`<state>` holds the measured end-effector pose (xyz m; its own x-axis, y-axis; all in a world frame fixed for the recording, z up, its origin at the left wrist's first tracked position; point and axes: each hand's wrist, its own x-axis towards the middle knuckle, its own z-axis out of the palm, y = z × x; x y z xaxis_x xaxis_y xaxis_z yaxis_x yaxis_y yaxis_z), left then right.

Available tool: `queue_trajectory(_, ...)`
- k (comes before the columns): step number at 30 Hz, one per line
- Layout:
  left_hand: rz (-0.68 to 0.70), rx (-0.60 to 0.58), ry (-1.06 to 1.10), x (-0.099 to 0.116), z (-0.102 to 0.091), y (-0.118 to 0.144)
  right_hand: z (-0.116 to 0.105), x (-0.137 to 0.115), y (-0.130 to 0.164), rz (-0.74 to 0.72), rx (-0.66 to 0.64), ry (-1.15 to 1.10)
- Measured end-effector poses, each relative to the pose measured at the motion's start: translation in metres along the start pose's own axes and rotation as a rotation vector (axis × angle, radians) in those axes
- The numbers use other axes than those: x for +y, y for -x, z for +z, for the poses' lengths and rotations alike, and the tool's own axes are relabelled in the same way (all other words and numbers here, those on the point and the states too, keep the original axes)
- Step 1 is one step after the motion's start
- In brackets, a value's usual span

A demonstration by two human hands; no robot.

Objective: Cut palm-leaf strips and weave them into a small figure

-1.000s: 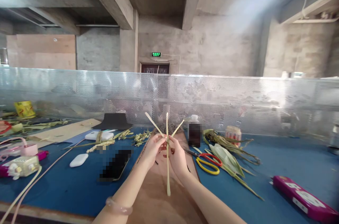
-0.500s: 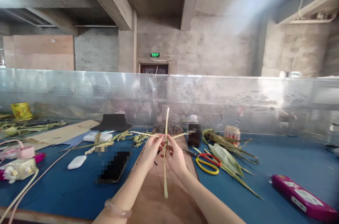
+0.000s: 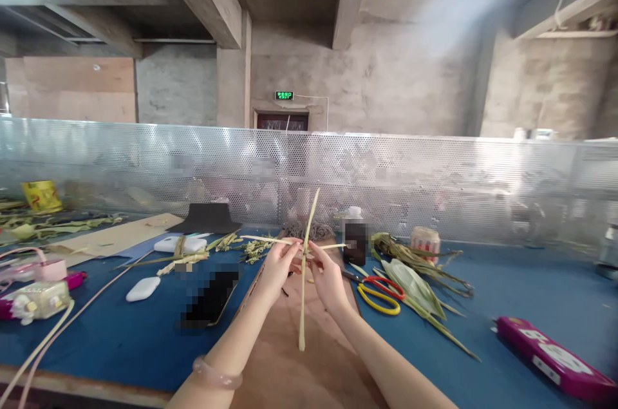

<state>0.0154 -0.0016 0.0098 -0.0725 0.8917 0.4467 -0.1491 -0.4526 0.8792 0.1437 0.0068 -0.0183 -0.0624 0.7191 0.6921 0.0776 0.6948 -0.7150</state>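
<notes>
left hand (image 3: 279,265) - pinching crossed leaf strips (image 3: 303,280) | right hand (image 3: 327,274) - pinching same

Matt dried-leaf strips (image 3: 303,293), perforated shiny metal screen (image 3: 434,183), blue cloth tabletop (image 3: 120,338).

We take the scissors (image 3: 379,293) as our mark on the blue table (image 3: 506,293). Just right of them lie green leaves (image 3: 415,286); behind them stand a dark bottle (image 3: 355,240) and a small jar (image 3: 425,243). Far right lies a pink case (image 3: 555,361). Left of them we see a phone (image 3: 210,296), a white mouse (image 3: 143,288) and a brown board (image 3: 284,357).
</notes>
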Motion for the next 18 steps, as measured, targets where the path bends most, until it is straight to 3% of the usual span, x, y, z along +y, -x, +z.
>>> queue_trajectory(8,-0.034,-0.032,0.066,0.0021,0.0010,0.0011,0.0006,-0.0029,0.0024,0.024,0.011,-0.031)
queue_trajectory(14,-0.019,-0.019,0.076,-0.0025,0.0002,-0.0007,0.0002,0.0019,0.0004,-0.049,0.036,0.108)
queue_trajectory(18,-0.006,0.006,0.058,-0.0039,0.0002,-0.0019,0.0022,0.0036,0.0012,-0.054,-0.014,0.052)
